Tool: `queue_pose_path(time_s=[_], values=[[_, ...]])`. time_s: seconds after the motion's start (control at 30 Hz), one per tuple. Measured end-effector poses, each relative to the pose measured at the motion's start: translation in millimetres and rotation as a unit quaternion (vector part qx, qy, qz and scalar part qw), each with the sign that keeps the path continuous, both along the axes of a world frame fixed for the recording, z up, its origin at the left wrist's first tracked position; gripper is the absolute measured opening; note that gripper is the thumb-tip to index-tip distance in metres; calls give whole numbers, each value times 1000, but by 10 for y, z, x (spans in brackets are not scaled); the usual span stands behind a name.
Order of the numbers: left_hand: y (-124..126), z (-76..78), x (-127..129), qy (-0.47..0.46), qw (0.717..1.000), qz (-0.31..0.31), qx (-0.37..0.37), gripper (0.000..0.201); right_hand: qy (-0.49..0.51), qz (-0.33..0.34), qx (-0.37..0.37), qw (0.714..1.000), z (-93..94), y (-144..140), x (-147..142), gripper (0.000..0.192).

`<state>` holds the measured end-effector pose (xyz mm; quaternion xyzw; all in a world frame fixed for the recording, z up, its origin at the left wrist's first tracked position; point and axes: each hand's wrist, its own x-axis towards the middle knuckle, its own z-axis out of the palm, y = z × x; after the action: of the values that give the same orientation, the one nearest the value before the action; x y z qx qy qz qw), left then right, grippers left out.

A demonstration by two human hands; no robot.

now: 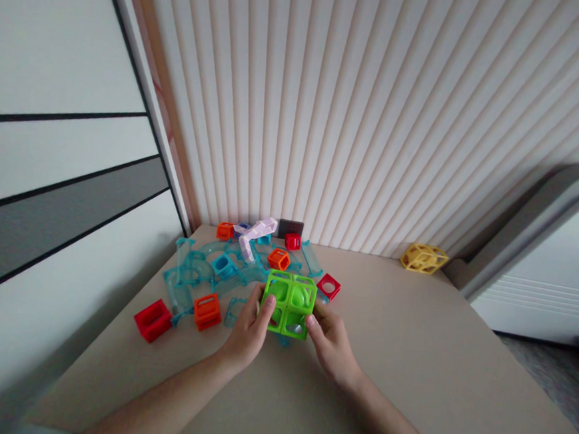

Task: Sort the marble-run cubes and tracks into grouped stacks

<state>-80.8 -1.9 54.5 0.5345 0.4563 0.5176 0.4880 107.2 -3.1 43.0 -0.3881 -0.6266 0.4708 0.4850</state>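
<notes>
Right now both hands are on one thing: a bright green block (288,304) made of four open-faced cube cells in a two-by-two square, held just above the beige worktop (408,360) at the centre of the frame. Left hand (249,327) grips its left edge, thumb pressed on the front face and fingers curled behind; right hand (327,340) grips the lower right corner, thumb on the front, fingers tucked underneath. Both forearms run in from the bottom edge.

Behind the block, toward the upper left of the worktop, sits a tangle of clear teal track pieces (195,273), curves and straights heaped together, too overlapped to count. Among them, the small cubes: three orange ones (207,309), one at the near left, one (279,258) just above the green block, one (225,230) at the back by the wall. Three red ones too: the nearest (152,320) at far left, one (329,286) with a round hole just right of the green block, one (292,241) at the back. One pale lilac stepped piece (255,234) lies across the heap, a dark flat piece (290,228) behind it.

Well apart, at the right against the ribbed wall (377,117), one yellow lattice block (423,257) sits alone.
</notes>
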Motion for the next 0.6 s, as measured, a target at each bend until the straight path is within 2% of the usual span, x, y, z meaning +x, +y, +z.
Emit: queue_pose_path(time_s=[0.27, 0.4, 0.6], values=[[-28, 70, -42, -56, 997, -55, -21, 51, -60, -12, 20, 998, -76, -6, 43, 44], [-12, 46, -29, -41, 998, -33, -28, 47, -55, -6, 16, 998, -48, -3, 33, 48], [-13, 25, -15, -3, 1000, -12, 11, 43, -40, -22, 5, 999, 3, -14, 24, 57]])
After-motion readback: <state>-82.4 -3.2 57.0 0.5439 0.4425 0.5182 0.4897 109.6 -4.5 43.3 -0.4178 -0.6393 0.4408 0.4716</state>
